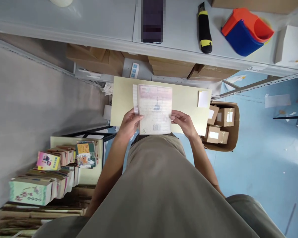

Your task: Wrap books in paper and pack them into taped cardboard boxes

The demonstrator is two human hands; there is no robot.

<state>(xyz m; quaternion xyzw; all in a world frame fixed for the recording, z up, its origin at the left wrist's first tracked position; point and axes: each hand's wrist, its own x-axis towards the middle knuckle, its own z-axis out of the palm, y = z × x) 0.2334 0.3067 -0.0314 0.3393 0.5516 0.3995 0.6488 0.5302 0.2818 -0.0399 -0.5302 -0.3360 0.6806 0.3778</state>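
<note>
Both of my hands hold a thin book point(155, 110) above a pale yellow table top. Its pale face is turned up, with a pinkish band along the top, a small bluish picture in the middle and what looks like a barcode near the bottom. A whitish strip point(135, 99) sticks out along its left side. My left hand point(130, 123) grips the left edge, thumb on top and fingers underneath. At the right edge, my right hand point(183, 121) pinches it with thumb and fingers. The fingertips under the book are hidden.
The yellow table point(186, 99) carries a white paper pad point(203, 99). Above it, a grey shelf point(101, 19) holds a box cutter point(205, 29) and an orange-and-blue holder point(247, 31). A carton of small boxes point(234, 132) stands right; stacked books point(29, 191) stand lower left.
</note>
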